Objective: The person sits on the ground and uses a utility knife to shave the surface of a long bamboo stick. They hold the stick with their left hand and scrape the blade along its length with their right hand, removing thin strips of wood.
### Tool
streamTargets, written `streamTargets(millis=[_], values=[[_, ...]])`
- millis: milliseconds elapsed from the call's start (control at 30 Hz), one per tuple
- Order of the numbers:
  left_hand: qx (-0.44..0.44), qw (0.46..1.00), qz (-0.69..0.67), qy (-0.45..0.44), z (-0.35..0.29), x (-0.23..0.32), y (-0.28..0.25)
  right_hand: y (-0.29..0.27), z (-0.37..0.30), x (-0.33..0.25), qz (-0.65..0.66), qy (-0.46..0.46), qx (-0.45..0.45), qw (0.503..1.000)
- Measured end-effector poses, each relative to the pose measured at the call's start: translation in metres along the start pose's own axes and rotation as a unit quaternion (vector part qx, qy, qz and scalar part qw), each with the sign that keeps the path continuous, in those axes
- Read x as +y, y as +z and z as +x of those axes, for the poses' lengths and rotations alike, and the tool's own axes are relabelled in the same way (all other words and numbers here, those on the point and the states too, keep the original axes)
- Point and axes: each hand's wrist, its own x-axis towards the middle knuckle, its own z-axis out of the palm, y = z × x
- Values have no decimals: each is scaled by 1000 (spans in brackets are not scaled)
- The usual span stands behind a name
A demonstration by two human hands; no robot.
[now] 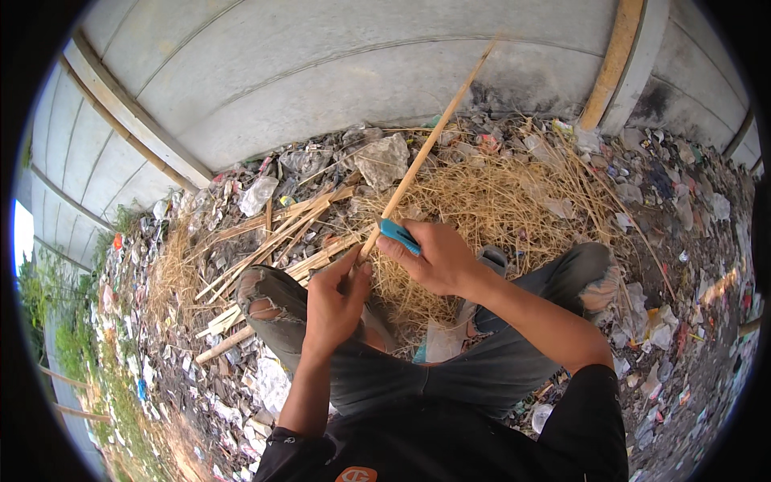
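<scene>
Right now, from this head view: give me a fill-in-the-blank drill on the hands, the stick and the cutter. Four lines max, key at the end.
1. The right hand grips a small cutter with a ____ handle.
2. The left hand pinches the near end of a long, thin, pale ____ strip.
3. The strip's far end points up toward the grey ____ wall.
4. Beyond the torn grey trousers lies a heap of dry yellow ____.

Missing words: blue; bamboo; concrete; shavings
</scene>
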Motion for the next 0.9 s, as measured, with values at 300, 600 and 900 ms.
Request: streamTargets(millis=[300,600,900], values=[[26,999,42,11,2,-14,-2,25,-7,2,-188,-38,11,981],[17,998,1,-67,-38,-22,-14,-23,20,35,-138,15,21,990],[39,999,-2,-30,-26,-29,-8,2,8,3,-203,-39,-47,977]])
